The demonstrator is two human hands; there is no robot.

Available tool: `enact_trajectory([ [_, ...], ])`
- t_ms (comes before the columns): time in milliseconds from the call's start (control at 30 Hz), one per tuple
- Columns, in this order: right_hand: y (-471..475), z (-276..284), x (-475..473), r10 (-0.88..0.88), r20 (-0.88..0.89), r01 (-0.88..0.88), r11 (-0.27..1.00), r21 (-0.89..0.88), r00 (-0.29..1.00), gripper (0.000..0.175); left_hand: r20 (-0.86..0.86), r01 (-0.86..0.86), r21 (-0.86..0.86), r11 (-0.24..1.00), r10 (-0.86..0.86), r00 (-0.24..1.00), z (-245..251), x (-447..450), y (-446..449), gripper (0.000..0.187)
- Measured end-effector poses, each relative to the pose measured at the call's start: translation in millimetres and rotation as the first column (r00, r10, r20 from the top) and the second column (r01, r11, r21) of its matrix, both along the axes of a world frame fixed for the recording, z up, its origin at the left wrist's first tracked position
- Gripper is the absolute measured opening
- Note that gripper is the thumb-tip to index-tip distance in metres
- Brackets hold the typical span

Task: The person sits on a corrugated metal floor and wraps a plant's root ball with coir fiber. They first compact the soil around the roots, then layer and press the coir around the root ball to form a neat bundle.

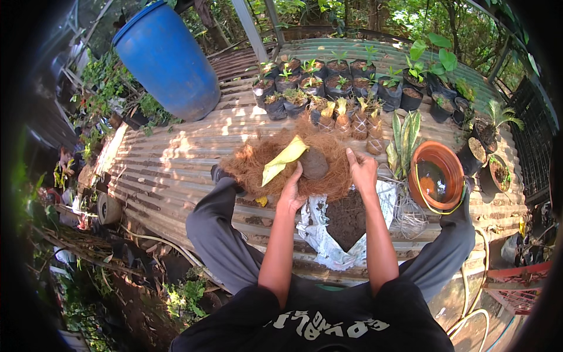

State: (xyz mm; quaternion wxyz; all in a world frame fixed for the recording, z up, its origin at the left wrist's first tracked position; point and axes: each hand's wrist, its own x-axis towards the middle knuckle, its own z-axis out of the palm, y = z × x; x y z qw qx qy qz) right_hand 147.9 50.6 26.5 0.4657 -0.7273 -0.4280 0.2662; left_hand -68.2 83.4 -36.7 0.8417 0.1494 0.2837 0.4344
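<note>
My left hand (292, 188) grips the lower edge of a ball of dark soil (315, 163) from which a yellow-green leaf (285, 159) sticks out to the left. Brown coconut fibre (338, 179) lies under and around the ball. At its right edge is my right hand (363, 169), thumb raised, fingers curled; whether fibre is pinched in it is unclear. Between my forearms an opened white plastic sack (320, 237) holds loose dark soil (346, 218).
Beyond the fibre stand fibre-wrapped, string-tied leaf cuttings (343, 124) and rows of black bags with seedlings (338, 83). A terracotta pot of water (455, 176) and variegated snake plant leaves (403, 138) are at the right. A blue barrel (169, 61) stands upper left on corrugated sheets (154, 176).
</note>
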Motion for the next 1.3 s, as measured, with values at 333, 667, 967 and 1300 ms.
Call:
enact_trajectory([
  [333,2,-2,14,-0.108,-0.331,0.108,0.994,-0.018,0.938,0.051,-0.034,-0.030,0.053,0.998,0.032,0.999,14,5,-3,0.080],
  [667,-4,-74,39,0.324,-0.486,-0.490,0.831,-0.264,0.812,0.079,-0.013,-0.070,0.086,0.994,0.071,0.997,14,-1,1,0.087],
  [967,-13,-119,20,0.338,-0.609,-0.536,0.826,-0.172,0.717,0.057,0.127,-0.104,-0.022,0.994,0.105,0.986,18,-9,5,0.076],
  [1300,0,-95,-5,0.644,-0.286,-0.600,0.765,0.235,0.710,0.081,0.007,0.002,0.037,0.999,-0.003,1.000,18,1,4,0.074],
])
